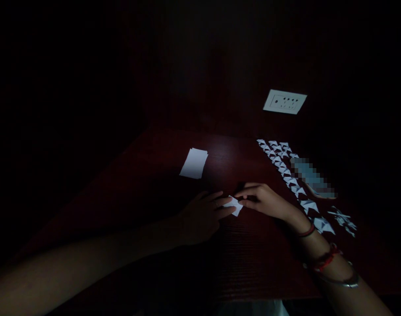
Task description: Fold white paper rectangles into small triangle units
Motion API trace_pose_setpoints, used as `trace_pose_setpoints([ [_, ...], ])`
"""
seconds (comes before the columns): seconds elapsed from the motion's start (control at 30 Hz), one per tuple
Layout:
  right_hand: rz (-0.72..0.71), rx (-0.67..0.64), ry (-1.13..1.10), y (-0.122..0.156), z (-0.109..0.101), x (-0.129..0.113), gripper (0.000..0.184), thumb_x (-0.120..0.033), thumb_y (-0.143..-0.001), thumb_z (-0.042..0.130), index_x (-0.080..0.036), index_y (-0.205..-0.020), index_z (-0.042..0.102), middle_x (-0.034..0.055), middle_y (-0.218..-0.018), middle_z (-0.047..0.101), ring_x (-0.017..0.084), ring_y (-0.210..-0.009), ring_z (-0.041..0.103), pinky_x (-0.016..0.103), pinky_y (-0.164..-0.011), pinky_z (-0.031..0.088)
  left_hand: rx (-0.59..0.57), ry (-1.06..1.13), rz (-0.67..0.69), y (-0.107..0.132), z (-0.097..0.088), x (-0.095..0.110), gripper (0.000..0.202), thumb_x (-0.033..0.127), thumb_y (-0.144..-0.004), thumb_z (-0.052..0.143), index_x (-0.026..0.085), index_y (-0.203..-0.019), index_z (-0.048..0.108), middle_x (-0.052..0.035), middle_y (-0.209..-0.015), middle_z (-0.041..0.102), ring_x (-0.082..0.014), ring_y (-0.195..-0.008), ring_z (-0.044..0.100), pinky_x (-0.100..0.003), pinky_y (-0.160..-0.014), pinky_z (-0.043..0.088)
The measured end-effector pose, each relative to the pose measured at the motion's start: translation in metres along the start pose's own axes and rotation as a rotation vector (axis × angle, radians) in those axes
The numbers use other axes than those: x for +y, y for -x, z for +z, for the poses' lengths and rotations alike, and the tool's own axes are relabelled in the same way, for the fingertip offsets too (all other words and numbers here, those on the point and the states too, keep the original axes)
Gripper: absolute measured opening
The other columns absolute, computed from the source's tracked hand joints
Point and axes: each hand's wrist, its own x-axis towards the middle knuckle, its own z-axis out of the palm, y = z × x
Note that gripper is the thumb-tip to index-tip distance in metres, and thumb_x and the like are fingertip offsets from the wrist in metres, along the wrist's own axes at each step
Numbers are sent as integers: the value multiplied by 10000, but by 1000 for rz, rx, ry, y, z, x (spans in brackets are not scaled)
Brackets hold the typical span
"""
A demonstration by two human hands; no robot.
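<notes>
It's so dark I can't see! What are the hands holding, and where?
A small white paper. Left fingers pinch its left edge, right fingers its right edge.

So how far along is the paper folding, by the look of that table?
Done: many folded white pieces lie in rows on the right of the dark table. In hand: the left hand and right hand pinch one small paper between them. Left: a stack of flat white sheets lies untouched beyond the hands; how many is too dim to tell.
</notes>
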Motion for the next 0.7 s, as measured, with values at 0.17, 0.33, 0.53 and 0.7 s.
trace_pose_setpoints([
  [0.17, 24, -12, -34, -1, 1, 2, 160, -193, -757, 537, -174, -901, 603, 17, -767, 545, 103, -678, 512, 217, -622, 403, 31, -19, -17, -3, 1, 0, 449, 193, -772, 417, 249, -1211, 347, -43, -1228, 368, -238, -1090, 346, -398, -869, 281],
  [0.33, 38, -33, -46, -2, 2, 1, 66, -178, -762, 526, -148, -783, 581, 7, -717, 537, 97, -634, 493, 212, -587, 391, 21, -22, -19, -3, 1, 1, 473, 199, -769, 430, 241, -1229, 331, -49, -1168, 414, -233, -1005, 385, -388, -844, 299],
  [0.53, 40, -23, -85, -2, 3, -1, 319, -182, -741, 554, -178, -1059, 526, 41, -867, 517, 132, -789, 496, 258, -712, 416, 1, -45, 0, -1, 0, 1, 491, 197, -787, 424, 264, -1254, 288, -53, -1181, 403, -251, -1078, 328, -408, -871, 275],
  [0.7, 31, -57, -120, -2, 3, -2, 246, -173, -742, 551, -179, -988, 563, 38, -868, 503, 130, -797, 488, 255, -720, 415, -4, -57, 11, -2, 3, 1, 464, 212, -797, 422, 264, -1243, 306, -61, -1179, 406, -264, -1116, 297, -424, -878, 268],
])
